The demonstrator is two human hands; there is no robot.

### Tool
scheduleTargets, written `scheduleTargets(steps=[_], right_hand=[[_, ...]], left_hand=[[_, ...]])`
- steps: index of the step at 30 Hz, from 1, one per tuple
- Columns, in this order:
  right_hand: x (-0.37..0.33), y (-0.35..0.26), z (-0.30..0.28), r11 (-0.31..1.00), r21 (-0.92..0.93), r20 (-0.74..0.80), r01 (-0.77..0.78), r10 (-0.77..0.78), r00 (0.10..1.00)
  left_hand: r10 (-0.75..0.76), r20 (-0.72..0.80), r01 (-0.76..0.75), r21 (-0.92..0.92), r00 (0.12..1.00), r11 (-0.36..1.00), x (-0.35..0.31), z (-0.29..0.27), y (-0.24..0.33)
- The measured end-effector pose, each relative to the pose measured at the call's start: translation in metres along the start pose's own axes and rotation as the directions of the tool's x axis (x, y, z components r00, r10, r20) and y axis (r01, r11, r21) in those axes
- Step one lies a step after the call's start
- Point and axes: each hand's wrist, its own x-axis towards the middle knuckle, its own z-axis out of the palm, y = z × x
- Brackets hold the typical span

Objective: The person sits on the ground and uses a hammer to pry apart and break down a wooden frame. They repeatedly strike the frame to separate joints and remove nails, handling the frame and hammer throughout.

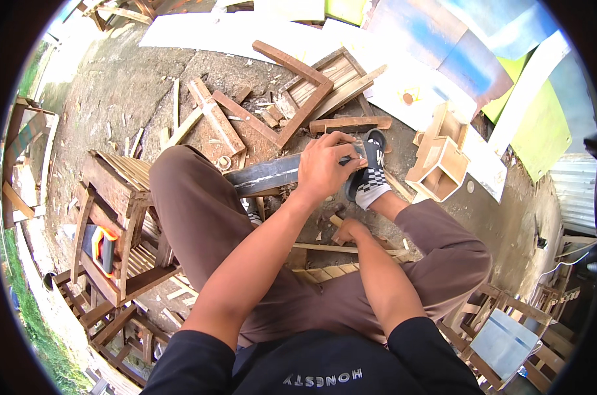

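Note:
My left hand [325, 168] is closed over the far end of a dark grey board [265, 175] with a white streak along it. A small dark thing [346, 160] shows between its thumb and fingers; I cannot make out its kind. The board slants between my legs, its far end beside my right shoe [364, 181], a black one with a checkered side. Lower down and nearer to me, my right hand [352, 231] is closed around a light wooden piece [337, 220], whose end sticks out past the fingers. Most of that piece is hidden.
Beyond my feet lie a brown wooden frame [298, 128], loose planks [216, 118] and offcuts. A small wooden box [440, 161] stands at the right. On the left, a slatted wooden stand [124, 227] holds an orange-and-black handled saw [105, 249]. White panels [213, 29] lie at the back.

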Motion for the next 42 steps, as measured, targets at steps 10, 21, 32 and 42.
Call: scheduleTargets(steps=[10,21,32,42], right_hand=[[-0.141,0.091,-0.066,0.913,-0.131,-0.206,0.385,-0.405,0.891],[-0.301,0.135,-0.073,-0.042,0.565,-0.680,0.824,-0.590,0.436],[-0.280,0.070,-0.087,0.528,0.018,-0.907,0.849,-0.349,0.236],[-0.263,0.061,-0.086,0.586,-0.204,-0.885,0.784,-0.453,0.109]], left_hand=[[0.009,0.004,-0.009,0.001,1.000,1.000,0.000,0.000,0.001],[0.031,0.003,-0.031,0.028,1.000,0.999,-0.001,0.003,0.000],[0.059,-0.027,-0.058,0.012,0.998,0.998,-0.002,0.002,0.001],[0.084,-0.039,-0.084,0.013,0.996,0.996,-0.003,0.002,0.000]])
